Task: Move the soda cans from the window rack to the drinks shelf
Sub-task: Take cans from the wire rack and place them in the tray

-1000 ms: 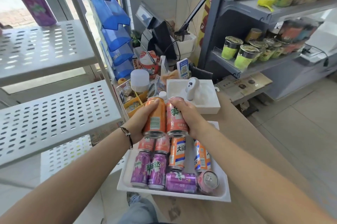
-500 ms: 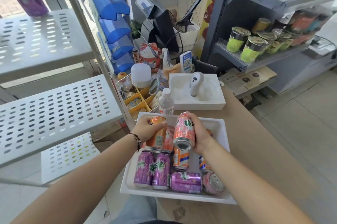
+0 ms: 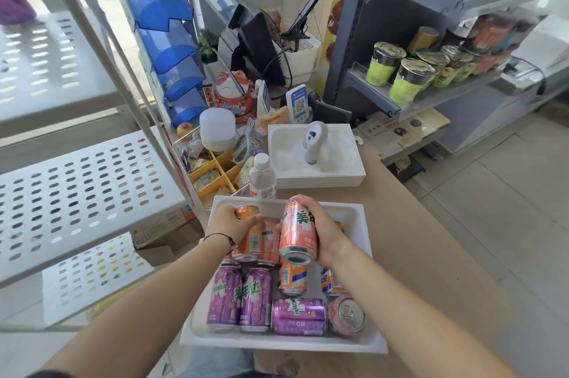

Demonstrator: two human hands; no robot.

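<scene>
Both hands grip cans over the white tray (image 3: 354, 214) at lower centre: the left hand (image 3: 229, 223) an orange can (image 3: 246, 239), the right hand (image 3: 323, 231) a pink can (image 3: 297, 233). The drinks shelf seems not yet reached.

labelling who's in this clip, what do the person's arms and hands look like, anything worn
Both forearms are bare, no sleeves in view. The left hand has a thin dark cord bracelet round its wrist. The right hand shows no ring, watch or glove. Fingernails are short and plain where visible.
</scene>
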